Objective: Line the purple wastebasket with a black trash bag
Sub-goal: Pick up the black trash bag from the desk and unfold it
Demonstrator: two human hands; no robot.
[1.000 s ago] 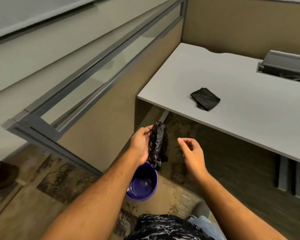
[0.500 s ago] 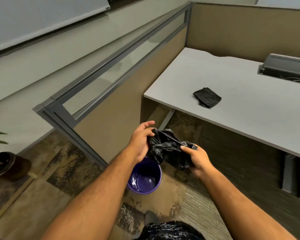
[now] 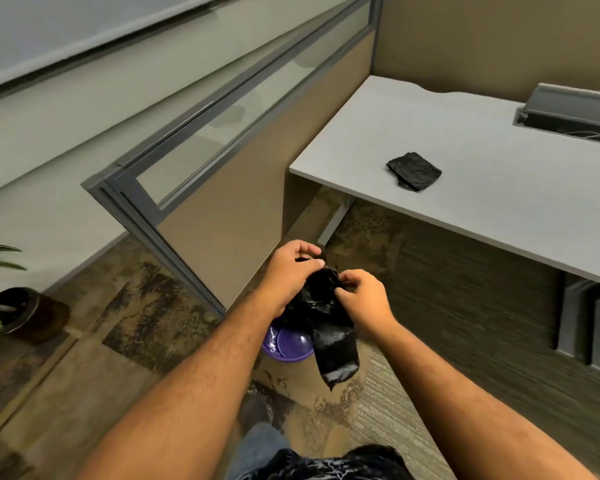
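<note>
A crumpled black trash bag [image 3: 329, 327] hangs between both hands, its lower end dangling down. My left hand [image 3: 290, 275] pinches the bag's top from the left. My right hand [image 3: 364, 297] grips it from the right, fingers closed on the plastic. Directly below stands the purple wastebasket [image 3: 286, 344] on the floor, mostly hidden by the bag and my left forearm. Its inside looks bare.
A second folded black bag [image 3: 414, 171] lies on the white desk [image 3: 482, 188] at the right. A tan cubicle partition [image 3: 222, 202] stands just behind the basket. A potted plant [image 3: 18, 313] sits at the far left. Patterned carpet covers the floor.
Both hands have closed together on the top of the bag, and a longer length of it now hangs down over the basket. The view has shifted back and up.
</note>
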